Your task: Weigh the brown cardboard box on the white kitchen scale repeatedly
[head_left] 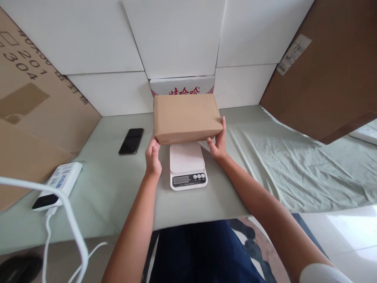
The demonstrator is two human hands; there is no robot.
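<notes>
A brown cardboard box (186, 116) is held between both hands, over the back part of a white kitchen scale (186, 158). My left hand (153, 158) grips its near left corner, fingers reaching under it. At the near right corner, my right hand (218, 140) is closed on the box with the thumb in front and the fingers along the side. The scale's display and several round buttons face me, and the display looks blank. The box hides the scale's far edge, and I cannot tell whether the two touch.
A black phone (131, 141) lies left of the box. Farther left are a white power strip (60, 182) with a white cable (69, 212) and a large carton (44, 106). Another large carton (321, 74) juts in at right. A white printed box (182, 84) stands behind, against the wall.
</notes>
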